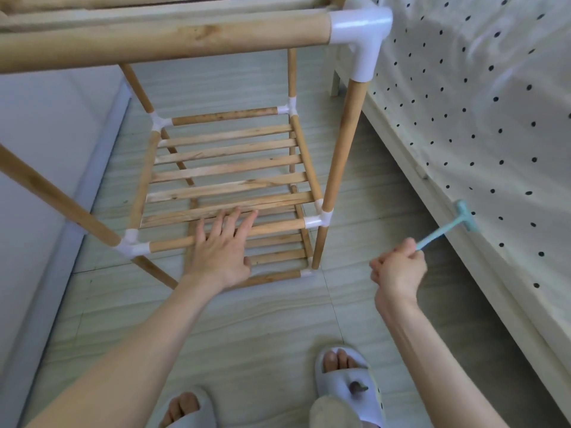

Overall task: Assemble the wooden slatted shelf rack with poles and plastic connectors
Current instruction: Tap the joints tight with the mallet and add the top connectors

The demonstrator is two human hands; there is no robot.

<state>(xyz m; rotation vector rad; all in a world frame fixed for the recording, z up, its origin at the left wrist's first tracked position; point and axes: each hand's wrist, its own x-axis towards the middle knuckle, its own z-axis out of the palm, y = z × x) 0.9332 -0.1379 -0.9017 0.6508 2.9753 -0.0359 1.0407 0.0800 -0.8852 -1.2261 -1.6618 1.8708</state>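
We stand over the pale wooden slatted shelf rack (pixel 228 168) on the light tiled floor (pixel 262 329), wedged between a grey wall at left and a white bed cover with black dots (pixel 482 112) at right. Our left hand (pixel 221 251) lies flat, fingers straight and spread, on the round wooden front rail (pixel 278 227) of the middle tier and reaches onto the nearest slat. Our right hand (pixel 398 267) is clenched around the handle of a small light-blue plastic mallet (pixel 445 230), whose head hangs blurred beside the bed frame — well off the rack for now. The likeliest step, as we read it, is tapping a joint home: the white plastic corner connector (pixel 319 219) at the right end of that rail sits nearest the mallet. To do this well, we keep the flat hand pressing down so that the frame does not skate on the tiles, and we move its fingers clear of the joint. We strike squarely along the axis of the tall upright wooden pole (pixel 343 143), in short taps — a glancing blow could crack the plastic or rack the frame. Whether the pole is fully seated we cannot tell.
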